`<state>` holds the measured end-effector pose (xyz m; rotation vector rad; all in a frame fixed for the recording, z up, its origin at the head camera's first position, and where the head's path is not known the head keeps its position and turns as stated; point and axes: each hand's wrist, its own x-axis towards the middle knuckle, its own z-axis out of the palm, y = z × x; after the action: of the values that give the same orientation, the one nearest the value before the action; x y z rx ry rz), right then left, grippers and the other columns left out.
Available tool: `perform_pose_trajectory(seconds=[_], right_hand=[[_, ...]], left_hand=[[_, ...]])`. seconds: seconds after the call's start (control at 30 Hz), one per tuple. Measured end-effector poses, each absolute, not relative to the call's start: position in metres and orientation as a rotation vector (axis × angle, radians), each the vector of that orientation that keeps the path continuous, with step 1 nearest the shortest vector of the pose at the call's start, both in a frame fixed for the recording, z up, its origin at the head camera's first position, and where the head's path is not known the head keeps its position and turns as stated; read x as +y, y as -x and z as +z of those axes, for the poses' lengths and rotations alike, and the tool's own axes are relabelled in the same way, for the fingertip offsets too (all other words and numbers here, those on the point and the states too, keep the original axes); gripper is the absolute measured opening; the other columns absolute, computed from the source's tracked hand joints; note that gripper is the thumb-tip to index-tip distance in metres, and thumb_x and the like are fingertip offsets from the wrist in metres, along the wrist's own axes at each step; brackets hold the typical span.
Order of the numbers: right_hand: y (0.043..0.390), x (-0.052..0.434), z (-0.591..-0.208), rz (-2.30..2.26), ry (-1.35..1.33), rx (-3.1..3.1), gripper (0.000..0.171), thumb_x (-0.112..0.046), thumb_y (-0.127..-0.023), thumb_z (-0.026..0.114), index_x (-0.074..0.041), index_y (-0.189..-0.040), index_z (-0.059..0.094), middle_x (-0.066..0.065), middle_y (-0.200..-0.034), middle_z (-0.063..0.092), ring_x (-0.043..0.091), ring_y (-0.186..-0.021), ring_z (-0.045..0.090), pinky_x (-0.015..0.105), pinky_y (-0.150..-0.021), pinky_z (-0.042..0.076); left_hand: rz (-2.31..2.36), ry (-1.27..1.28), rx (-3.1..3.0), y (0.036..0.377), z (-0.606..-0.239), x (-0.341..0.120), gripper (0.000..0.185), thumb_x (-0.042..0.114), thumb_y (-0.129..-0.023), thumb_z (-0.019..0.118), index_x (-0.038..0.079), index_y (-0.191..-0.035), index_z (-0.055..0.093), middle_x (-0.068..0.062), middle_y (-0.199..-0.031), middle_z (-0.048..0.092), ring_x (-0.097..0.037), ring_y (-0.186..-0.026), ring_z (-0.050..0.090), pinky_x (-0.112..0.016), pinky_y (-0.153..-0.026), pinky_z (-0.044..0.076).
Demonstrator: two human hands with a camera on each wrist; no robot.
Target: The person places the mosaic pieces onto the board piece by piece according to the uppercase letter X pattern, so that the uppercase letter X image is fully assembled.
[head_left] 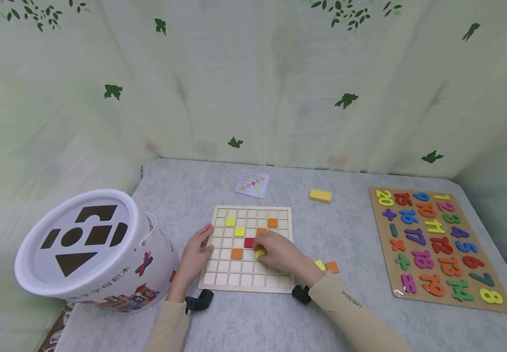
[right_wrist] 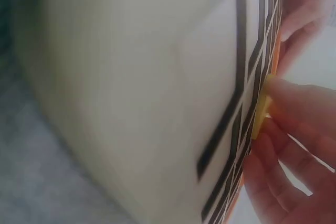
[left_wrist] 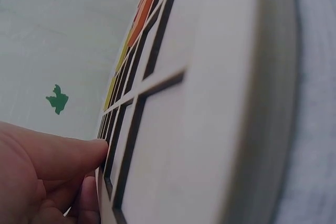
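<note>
A wooden grid board (head_left: 231, 279) lies on the cloth-covered table. At its left edge, my left hand (head_left: 195, 254) grips the rim, with the thumb (left_wrist: 79, 156) on top in the left wrist view. My right hand (head_left: 281, 252) pinches a yellow square tile (right_wrist: 261, 111) at a cell right of the middle; the fingers partly hide it. Just up and left of that tile sits a red tile (head_left: 249, 242). Two yellow tiles (head_left: 239, 231) lie diagonally to the upper left. Orange tiles show at the upper right (head_left: 273, 223) and at the lower left (head_left: 236, 253).
Behind the board lies a pattern card (head_left: 253, 183), with a yellow block (head_left: 320, 196) to its right. Loose yellow and orange tiles (head_left: 332, 267) are by the right forearm. A white bucket (head_left: 156, 266) with a shape-hole lid stands left, and a number puzzle board (head_left: 405, 288) lies right.
</note>
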<state>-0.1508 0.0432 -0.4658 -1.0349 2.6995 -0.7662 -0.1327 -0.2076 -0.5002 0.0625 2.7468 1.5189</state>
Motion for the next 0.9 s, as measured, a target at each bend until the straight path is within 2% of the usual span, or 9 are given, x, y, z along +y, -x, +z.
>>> perform_pose_trajectory(seconds=[0.2, 0.47, 0.63, 0.8, 0.9], right_hand=[[0.150, 0.044, -0.466, -0.767, 1.033, 2.696, 0.015, -0.012, -0.084, 0.074, -0.012, -0.097, 0.069, -0.003, -0.097, 0.061, 0.013, -0.089, 0.052, 0.027, -0.081, 0.048], [0.150, 0.038, -0.467, -0.775, 1.238, 2.586, 0.031, -0.007, -0.087, 0.064, -0.011, -0.117, 0.069, -0.001, -0.116, 0.061, 0.014, -0.108, 0.053, 0.026, -0.093, 0.044], [0.148, 0.032, -0.466, -0.695, 1.303, 2.589, 0.033, -0.008, -0.086, 0.064, -0.012, -0.118, 0.070, -0.002, -0.117, 0.061, 0.012, -0.107, 0.054, 0.024, -0.090, 0.044], [0.146, 0.036, -0.463, -0.758, 1.206, 2.596, 0.031, -0.008, -0.087, 0.063, -0.013, -0.117, 0.070, -0.002, -0.116, 0.061, 0.013, -0.107, 0.053, 0.026, -0.091, 0.045], [0.145, 0.052, -0.459, -0.863, 1.087, 2.603, 0.029, -0.009, -0.088, 0.063, -0.012, -0.116, 0.070, -0.002, -0.116, 0.060, 0.015, -0.110, 0.052, 0.031, -0.095, 0.044]], left_hand=[[1.514, -0.072, 2.757, 0.132, -0.498, -0.208, 0.053, -0.010, -0.089, 0.054, -0.009, -0.140, 0.039, -0.019, -0.151, 0.031, -0.035, -0.135, 0.030, -0.047, -0.105, 0.034], [1.526, -0.077, 2.751, 0.132, -0.498, -0.208, 0.053, -0.010, -0.089, 0.054, -0.010, -0.140, 0.039, -0.019, -0.150, 0.031, -0.035, -0.135, 0.029, -0.047, -0.105, 0.034], [1.532, -0.067, 2.747, 0.133, -0.499, -0.208, 0.053, -0.010, -0.089, 0.054, -0.010, -0.140, 0.039, -0.019, -0.151, 0.031, -0.034, -0.135, 0.030, -0.047, -0.105, 0.034], [1.532, -0.065, 2.746, 0.132, -0.498, -0.208, 0.053, -0.010, -0.089, 0.054, -0.010, -0.140, 0.039, -0.019, -0.151, 0.031, -0.034, -0.135, 0.030, -0.047, -0.104, 0.035], [1.527, -0.069, 2.749, 0.132, -0.498, -0.207, 0.053, -0.010, -0.089, 0.054, -0.010, -0.140, 0.039, -0.019, -0.151, 0.031, -0.034, -0.135, 0.031, -0.047, -0.104, 0.035]])
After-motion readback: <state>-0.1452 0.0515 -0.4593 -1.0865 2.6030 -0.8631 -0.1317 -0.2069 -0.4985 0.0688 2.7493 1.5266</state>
